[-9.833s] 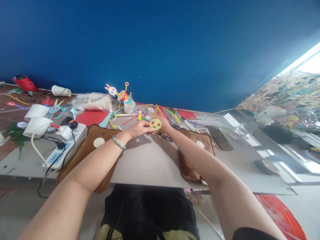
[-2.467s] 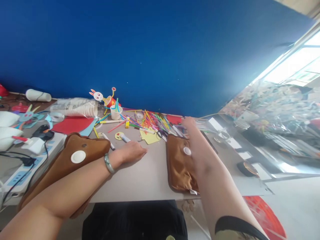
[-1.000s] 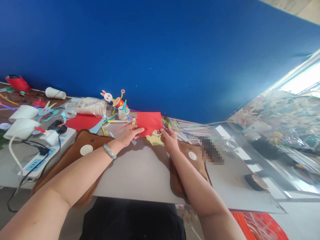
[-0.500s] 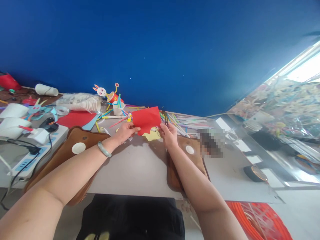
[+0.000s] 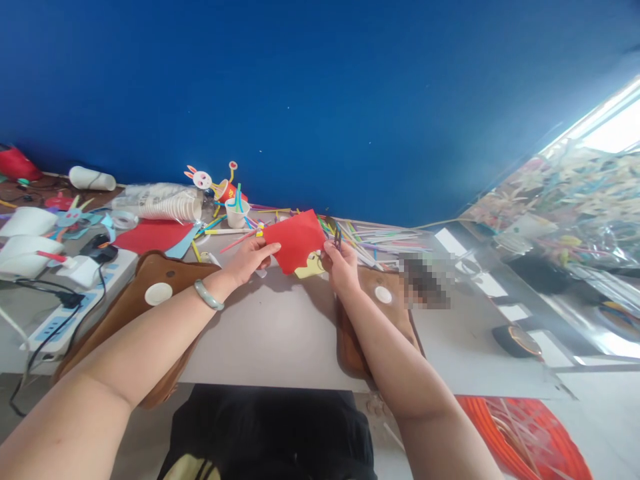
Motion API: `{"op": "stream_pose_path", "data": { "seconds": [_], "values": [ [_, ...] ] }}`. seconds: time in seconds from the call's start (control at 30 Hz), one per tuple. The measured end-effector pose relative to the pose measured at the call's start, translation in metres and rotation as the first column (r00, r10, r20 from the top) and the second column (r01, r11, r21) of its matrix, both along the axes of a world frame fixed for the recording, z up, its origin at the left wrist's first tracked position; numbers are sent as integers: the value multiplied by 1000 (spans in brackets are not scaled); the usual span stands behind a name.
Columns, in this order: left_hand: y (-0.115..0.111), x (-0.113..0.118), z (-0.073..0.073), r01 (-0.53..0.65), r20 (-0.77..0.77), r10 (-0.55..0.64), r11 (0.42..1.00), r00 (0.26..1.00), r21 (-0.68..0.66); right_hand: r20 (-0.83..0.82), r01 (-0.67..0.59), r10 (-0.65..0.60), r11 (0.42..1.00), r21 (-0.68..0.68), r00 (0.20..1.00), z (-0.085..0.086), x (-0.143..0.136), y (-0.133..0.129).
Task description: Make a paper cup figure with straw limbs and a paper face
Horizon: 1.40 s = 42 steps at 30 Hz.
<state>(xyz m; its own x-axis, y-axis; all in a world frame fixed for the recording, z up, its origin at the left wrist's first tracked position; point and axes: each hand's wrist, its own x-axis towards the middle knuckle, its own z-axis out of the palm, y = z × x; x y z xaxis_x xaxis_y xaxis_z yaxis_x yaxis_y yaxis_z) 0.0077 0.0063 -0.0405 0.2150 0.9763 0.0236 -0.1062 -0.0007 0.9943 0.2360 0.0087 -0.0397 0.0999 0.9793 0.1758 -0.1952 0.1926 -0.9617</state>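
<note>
My left hand point(image 5: 249, 258), with a jade-coloured bangle at the wrist, pinches the left edge of a red sheet of paper point(image 5: 293, 240) between thumb and fingers. The sheet is tilted above the table, and its lower right edge is cut unevenly. My right hand point(image 5: 343, 265) is closed at the right side of the sheet around what look like small dark scissors point(image 5: 338, 237), whose tips point up; its fingers partly hide them. Below the red sheet shows a piece of pale yellow paper point(image 5: 309, 268).
Loose drinking straws point(image 5: 380, 235) lie along the blue wall. A paper cup point(image 5: 237, 213) with straws stands beside a rabbit-faced cup figure point(image 5: 203, 180). Brown cushions point(image 5: 150, 267) flank the work spot. At left are stacked cups point(image 5: 175, 208) and a power strip point(image 5: 60, 320); tape point(image 5: 517, 341) is at right.
The red sheet has tilted, its right side lower, and more of its cut edge shows. My right hand has shifted slightly right, and the dark tips stand out more. The view has moved slightly.
</note>
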Motion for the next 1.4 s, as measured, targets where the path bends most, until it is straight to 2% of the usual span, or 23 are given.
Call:
{"op": "stream_pose_path", "data": {
  "seconds": [0.2,0.33,0.47,0.63,0.83,1.2,1.33,1.4],
  "values": [
    [2,4,0,-52,119,50,999,992,10,-48,36,-39,997,-63,998,5,-2,-1],
    [0,5,6,-53,162,49,998,986,17,-3,-7,7,1000,-5,1000,4,-2,-2],
    [-4,5,12,-26,141,23,1000,990,15,8,-4,4,1000,15,1000,4,-3,-4],
    [-7,4,15,-50,104,54,998,993,-41,-56,43,-43,999,-9,997,6,-3,-3],
    [-7,5,19,1,113,1,1000,994,-13,-64,25,-26,1000,-16,998,4,-3,-1],
    [-6,4,10,71,120,-65,997,991,-42,-13,52,-52,999,-2,999,2,-4,-2],
    [-5,2,9,50,159,-43,998,986,-44,37,53,-53,998,16,998,0,-3,-2],
    [-4,1,9,10,121,-4,999,993,-52,68,54,-55,998,20,996,0,-3,-2]
  ]
}}
